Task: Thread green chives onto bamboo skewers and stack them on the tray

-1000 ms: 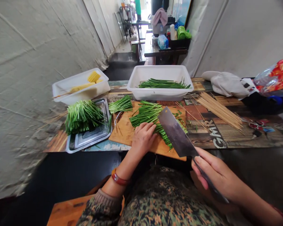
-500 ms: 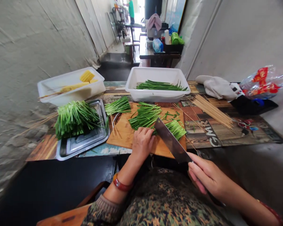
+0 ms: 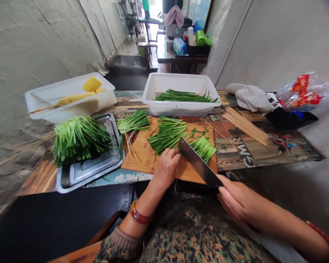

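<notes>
On the wooden cutting board (image 3: 142,160), my left hand (image 3: 167,167) presses with curled fingers on green chives, the fingertips largely covering what they grip. Just above those fingers lies a bunch of chives (image 3: 168,133). My right hand (image 3: 234,199) is closed round the handle of a broad kitchen knife (image 3: 199,164). The blade slants up and left, its tip close beside my left fingers. Right of the blade sits a bundle of paler chive stalks (image 3: 204,148), with small green trimmings (image 3: 199,131) behind it.
Skewered chives (image 3: 79,140) are heaped on a metal tray (image 3: 94,175) at left. Behind stand a white tub (image 3: 181,109) of chives and another tub (image 3: 98,104) with yellow skewered food. Bamboo skewers (image 3: 245,126), a cap (image 3: 253,96) and keys (image 3: 282,148) lie at right.
The view has shifted slightly, tilting down. My left hand stays by the blade, and the knife remains in my right hand at nearly the same slant.
</notes>
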A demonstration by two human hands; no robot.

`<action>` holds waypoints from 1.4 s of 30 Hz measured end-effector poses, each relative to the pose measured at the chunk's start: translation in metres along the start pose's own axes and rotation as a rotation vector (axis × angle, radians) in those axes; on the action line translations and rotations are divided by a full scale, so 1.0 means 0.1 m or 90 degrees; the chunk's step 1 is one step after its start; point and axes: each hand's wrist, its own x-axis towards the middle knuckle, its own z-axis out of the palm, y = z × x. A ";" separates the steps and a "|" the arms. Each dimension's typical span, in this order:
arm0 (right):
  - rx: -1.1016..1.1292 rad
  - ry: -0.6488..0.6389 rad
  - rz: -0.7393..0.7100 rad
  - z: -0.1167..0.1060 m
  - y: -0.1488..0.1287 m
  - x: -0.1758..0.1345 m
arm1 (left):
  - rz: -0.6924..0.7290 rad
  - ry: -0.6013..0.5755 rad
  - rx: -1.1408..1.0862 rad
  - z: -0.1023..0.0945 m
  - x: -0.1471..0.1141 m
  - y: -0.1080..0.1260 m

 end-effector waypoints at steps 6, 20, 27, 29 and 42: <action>0.061 -0.060 0.003 -0.01 0.02 -0.03 | -0.022 -0.012 0.044 0.01 0.01 0.03; 0.230 0.210 0.030 -0.41 0.44 -0.33 | -0.173 0.128 -0.041 -0.25 0.00 -0.14; -0.143 0.373 0.025 -0.54 1.06 -0.13 | -0.121 0.150 -0.061 -0.28 0.80 -0.10; -0.257 0.386 0.002 -0.53 1.21 -0.06 | -0.086 0.084 -0.061 -0.17 1.03 -0.10; -0.376 0.356 0.018 -0.45 1.54 0.16 | -0.025 -0.167 0.099 -0.30 0.66 -0.17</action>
